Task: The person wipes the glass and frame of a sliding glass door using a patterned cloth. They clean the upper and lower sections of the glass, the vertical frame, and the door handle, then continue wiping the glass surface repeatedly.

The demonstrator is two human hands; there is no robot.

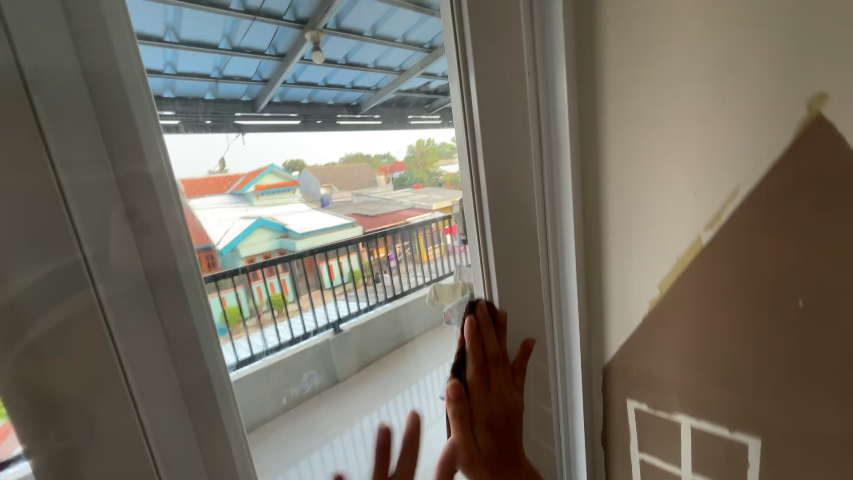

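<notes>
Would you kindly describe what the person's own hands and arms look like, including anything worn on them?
Both hands are bare: no gloves, rings or watch show. The right hand is in view down to the wrist, with no sleeve visible there. Of the left hand, only a few fingers rise above the bottom edge, so any sleeve is out of view.
</notes>
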